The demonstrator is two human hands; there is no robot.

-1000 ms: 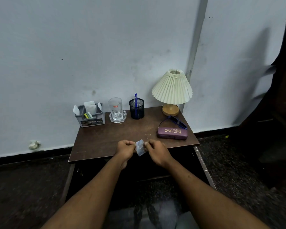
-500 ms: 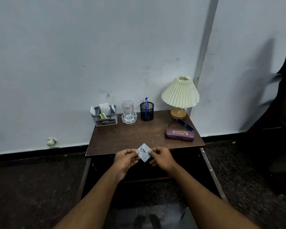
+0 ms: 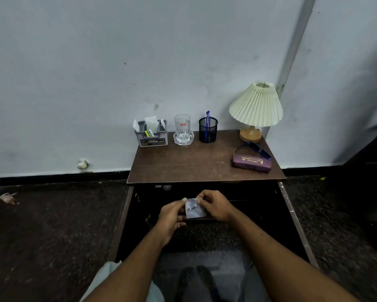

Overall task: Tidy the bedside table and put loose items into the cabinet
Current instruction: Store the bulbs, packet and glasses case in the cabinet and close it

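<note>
Both hands hold a small clear plastic packet point(image 3: 194, 209) with a dark metal bit inside, in front of the open dark cabinet point(image 3: 237, 192) below the brown bedside table point(image 3: 196, 166). My left hand point(image 3: 172, 214) pinches its left edge and my right hand point(image 3: 213, 204) pinches its top right corner. On the tabletop lie a purple glasses case point(image 3: 251, 163) and blue glasses point(image 3: 257, 149) at the right.
Along the table's back stand a grey organiser point(image 3: 151, 134), a glass on a glass dish point(image 3: 183, 131), a black mesh pen cup point(image 3: 208, 129) and a pleated lamp point(image 3: 256, 105). The cabinet door edges point(image 3: 296, 223) splay out on both sides. Crumpled paper point(image 3: 83, 164) lies by the wall.
My hands carried the packet from above the table's front edge down and toward me, to in front of the cabinet opening. The view has pulled back from the table.
</note>
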